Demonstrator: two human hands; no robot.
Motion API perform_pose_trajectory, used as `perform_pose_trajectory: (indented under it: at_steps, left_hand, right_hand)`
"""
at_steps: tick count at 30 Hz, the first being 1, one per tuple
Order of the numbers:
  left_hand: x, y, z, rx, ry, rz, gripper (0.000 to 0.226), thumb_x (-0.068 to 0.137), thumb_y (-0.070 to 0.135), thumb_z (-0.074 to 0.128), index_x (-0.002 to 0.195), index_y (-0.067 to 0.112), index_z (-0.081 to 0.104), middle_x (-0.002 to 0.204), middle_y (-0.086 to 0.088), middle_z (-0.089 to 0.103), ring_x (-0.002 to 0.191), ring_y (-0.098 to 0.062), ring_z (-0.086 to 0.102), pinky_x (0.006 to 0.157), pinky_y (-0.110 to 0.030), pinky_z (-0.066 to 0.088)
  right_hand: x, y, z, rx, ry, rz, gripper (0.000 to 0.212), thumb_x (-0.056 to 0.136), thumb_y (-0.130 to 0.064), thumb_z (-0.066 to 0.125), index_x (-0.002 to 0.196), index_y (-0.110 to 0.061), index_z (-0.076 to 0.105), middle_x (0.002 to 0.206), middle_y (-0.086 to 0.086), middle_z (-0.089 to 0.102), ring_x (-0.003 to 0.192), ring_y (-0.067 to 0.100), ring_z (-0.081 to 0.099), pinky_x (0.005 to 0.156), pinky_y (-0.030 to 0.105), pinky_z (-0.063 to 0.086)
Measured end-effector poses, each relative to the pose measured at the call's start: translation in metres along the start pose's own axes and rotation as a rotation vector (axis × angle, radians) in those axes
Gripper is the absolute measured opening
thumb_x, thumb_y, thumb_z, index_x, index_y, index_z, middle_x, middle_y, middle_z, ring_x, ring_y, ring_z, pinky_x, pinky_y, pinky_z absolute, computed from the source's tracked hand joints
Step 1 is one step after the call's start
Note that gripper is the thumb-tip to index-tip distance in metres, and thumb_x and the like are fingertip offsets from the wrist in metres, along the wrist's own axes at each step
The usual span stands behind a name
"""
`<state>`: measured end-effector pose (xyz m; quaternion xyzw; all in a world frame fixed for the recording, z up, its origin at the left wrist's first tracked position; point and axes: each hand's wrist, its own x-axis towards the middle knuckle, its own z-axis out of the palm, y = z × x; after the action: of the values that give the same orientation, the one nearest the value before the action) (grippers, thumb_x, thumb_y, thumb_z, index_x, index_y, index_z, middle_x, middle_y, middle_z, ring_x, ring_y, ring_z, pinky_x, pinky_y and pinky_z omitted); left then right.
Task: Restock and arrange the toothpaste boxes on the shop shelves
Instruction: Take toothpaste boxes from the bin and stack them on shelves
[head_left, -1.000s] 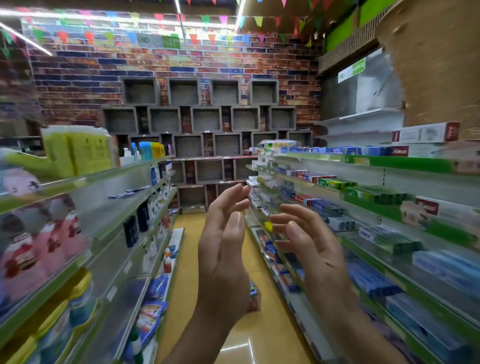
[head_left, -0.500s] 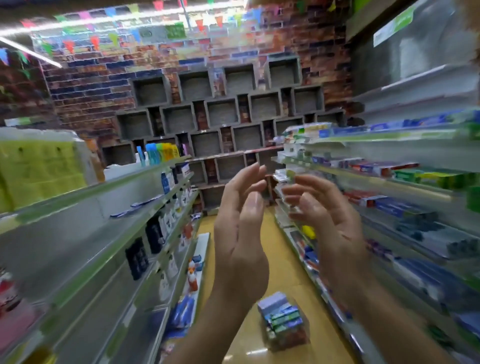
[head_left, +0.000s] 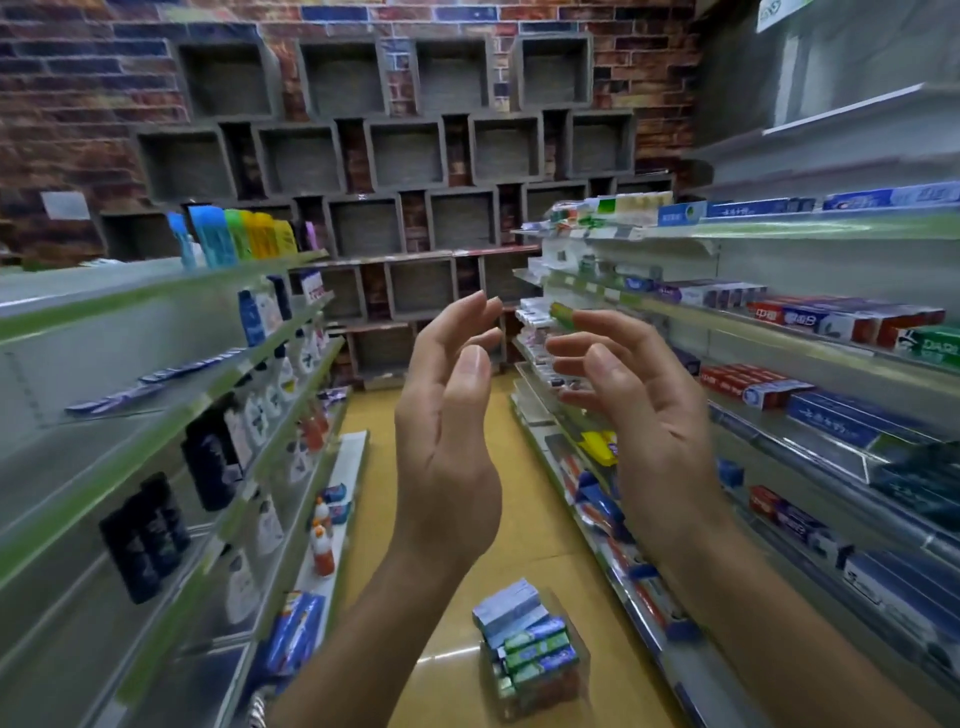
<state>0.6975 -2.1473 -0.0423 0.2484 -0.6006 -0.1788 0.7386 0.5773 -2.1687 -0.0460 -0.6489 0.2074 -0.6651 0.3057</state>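
Shelves (head_left: 810, 228), 3 o'clock: part-stocked with toothpaste.
Left hand (head_left: 447, 447), right hand (head_left: 644, 415), centre: empty, fingers loosely spread, palms facing, apart.
Bin (head_left: 577, 675), 6 o'clock, on floor: holds boxes (head_left: 519, 618).
Step, likely: between picks.
Next: reach down, grip box.

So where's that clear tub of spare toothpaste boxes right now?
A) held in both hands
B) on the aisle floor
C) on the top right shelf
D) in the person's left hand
B: the clear tub of toothpaste boxes stands on the yellow floor, while the left hand and right hand are raised above it, open and empty.
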Motion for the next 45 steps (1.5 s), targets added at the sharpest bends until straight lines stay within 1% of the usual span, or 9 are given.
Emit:
perform_pose_trajectory:
  at_steps: [7, 13, 17, 21, 29, 33, 36, 40, 45]
  left_hand:
    - [0.092, -0.152, -0.046, -0.128, -0.062, -0.007, 0.036, 0.087, 0.038, 0.038, 0.118, 0.028, 0.054, 0.120, 0.008, 0.064, 0.116, -0.015, 0.058, 0.096, -0.031, 0.046]
    - [0.191, -0.294, -0.062, -0.230, -0.176, -0.132, 0.038, 0.087, 0.040, 0.038, 0.120, 0.029, 0.055, 0.122, 0.008, 0.063, 0.117, -0.015, 0.058, 0.097, -0.031, 0.046]
    - [0.223, -0.366, -0.053, -0.292, -0.246, -0.200, 0.039, 0.087, 0.041, 0.038, 0.120, 0.027, 0.055, 0.122, 0.006, 0.063, 0.117, -0.016, 0.058, 0.098, -0.032, 0.046]
    - [0.231, -0.437, -0.039, -0.332, -0.294, -0.272, 0.041, 0.088, 0.041, 0.037, 0.121, 0.025, 0.055, 0.123, 0.005, 0.063, 0.117, -0.016, 0.058, 0.095, -0.027, 0.047]
    - [0.208, -0.588, 0.000, -0.274, -0.396, -0.414, 0.042, 0.092, 0.041, 0.032, 0.123, 0.024, 0.055, 0.122, 0.007, 0.064, 0.116, -0.018, 0.058, 0.091, -0.022, 0.046]
    - [0.180, -0.676, 0.015, -0.269, -0.426, -0.503, 0.043, 0.091, 0.041, 0.033, 0.123, 0.022, 0.056, 0.122, 0.004, 0.064, 0.117, -0.020, 0.058, 0.093, -0.027, 0.047]
    - [0.149, -0.741, 0.017, -0.252, -0.430, -0.578, 0.043, 0.090, 0.042, 0.034, 0.122, 0.022, 0.055, 0.123, 0.000, 0.063, 0.115, -0.017, 0.059, 0.088, -0.022, 0.047]
    - [0.092, -0.837, 0.005, -0.229, -0.473, -0.645, 0.044, 0.090, 0.041, 0.034, 0.123, 0.020, 0.055, 0.123, -0.001, 0.063, 0.113, -0.016, 0.060, 0.090, -0.024, 0.047]
    - [0.010, -0.951, -0.020, -0.200, -0.561, -0.727, 0.042, 0.089, 0.045, 0.034, 0.121, 0.027, 0.055, 0.120, 0.010, 0.066, 0.115, -0.016, 0.060, 0.095, -0.029, 0.047]
  right_hand:
    - [0.086, 0.132, 0.048, -0.136, 0.052, -0.014, 0.034, 0.084, -0.045, 0.049, 0.113, -0.029, 0.059, 0.108, -0.003, 0.067, 0.107, 0.014, 0.062, 0.088, 0.035, 0.053]
    - [0.181, 0.232, 0.076, -0.256, 0.197, 0.043, 0.035, 0.083, -0.047, 0.048, 0.112, -0.031, 0.060, 0.107, -0.006, 0.067, 0.105, 0.012, 0.063, 0.080, 0.022, 0.053]
    - [0.214, 0.290, 0.071, -0.337, 0.280, 0.126, 0.033, 0.083, -0.048, 0.049, 0.110, -0.034, 0.059, 0.108, -0.005, 0.066, 0.104, 0.009, 0.063, 0.084, 0.025, 0.053]
    - [0.228, 0.360, 0.054, -0.350, 0.350, 0.235, 0.027, 0.087, -0.037, 0.051, 0.111, -0.029, 0.060, 0.106, -0.004, 0.066, 0.102, 0.009, 0.063, 0.085, 0.028, 0.054]
    - [0.220, 0.511, 0.002, -0.299, 0.451, 0.419, 0.026, 0.089, -0.034, 0.056, 0.113, -0.026, 0.060, 0.105, -0.003, 0.067, 0.100, 0.007, 0.063, 0.080, 0.018, 0.051]
    - [0.200, 0.604, -0.023, -0.322, 0.487, 0.506, 0.025, 0.083, -0.043, 0.057, 0.107, -0.039, 0.062, 0.104, -0.005, 0.068, 0.102, 0.009, 0.063, 0.086, 0.027, 0.052]
    - [0.176, 0.672, -0.035, -0.325, 0.528, 0.570, 0.020, 0.080, -0.046, 0.057, 0.100, -0.049, 0.062, 0.105, -0.005, 0.068, 0.103, 0.011, 0.063, 0.086, 0.030, 0.052]
    - [0.127, 0.767, -0.046, -0.336, 0.619, 0.655, 0.024, 0.080, -0.046, 0.059, 0.103, -0.041, 0.063, 0.107, -0.008, 0.066, 0.105, 0.010, 0.061, 0.089, 0.035, 0.051]
    - [0.049, 0.877, -0.049, -0.368, 0.746, 0.739, 0.026, 0.081, -0.037, 0.057, 0.106, -0.032, 0.061, 0.106, -0.002, 0.066, 0.102, 0.010, 0.062, 0.089, 0.042, 0.053]
